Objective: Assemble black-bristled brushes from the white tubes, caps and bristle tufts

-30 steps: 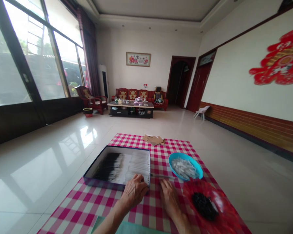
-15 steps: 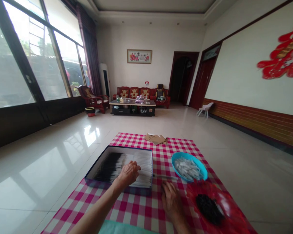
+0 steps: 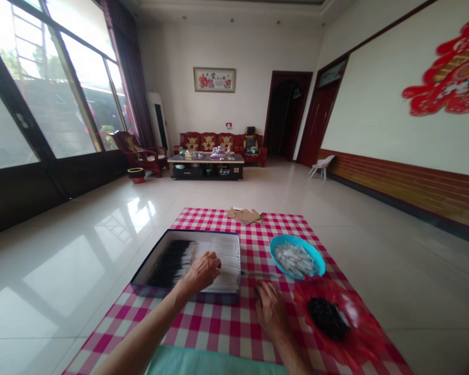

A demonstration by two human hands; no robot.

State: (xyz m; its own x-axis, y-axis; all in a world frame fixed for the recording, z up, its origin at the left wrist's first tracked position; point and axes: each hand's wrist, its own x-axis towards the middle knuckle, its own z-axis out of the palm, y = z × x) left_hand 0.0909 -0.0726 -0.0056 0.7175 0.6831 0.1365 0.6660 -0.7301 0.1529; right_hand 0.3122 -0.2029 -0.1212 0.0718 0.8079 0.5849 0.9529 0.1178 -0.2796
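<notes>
long tiled room, with a red wooden sofa (image 3: 219, 141) and a low coffee table (image 3: 205, 159) at the far wall, tall windows (image 3: 54, 88) down one side and a red paper ornament (image 3: 445, 67) on the opposite wall. nearer the camera, a pink-and-white checked cloth (image 3: 203, 325) lies spread flat, with scraps of brown cardboard (image 3: 244, 215) at its far edge and pale teal fabric (image 3: 214, 362) along its near edge.

on the cloth sits an open box tray (image 3: 203, 232) with dark edges, packed with rows of slim white sticks (image 3: 224, 258), their black tufted ends massed in the left part of the tray. the left hand (image 3: 201, 272) rests on top of those rows, fingers curled downward; whether that grip is clenched on anything, i cannot tell. the right hand (image 3: 271, 312) lies palm down on the cloth beside the tray, its grip loose and released, with nothing showing in it. near it, a thin metal rod (image 3: 258, 274) lies between the tray and a blue plastic bowl (image 3: 297, 240) of small white pieces (image 3: 295, 259). just beside the right hand, a red plastic dish (image 3: 369, 325) holds a dark clump (image 3: 326, 319).
</notes>
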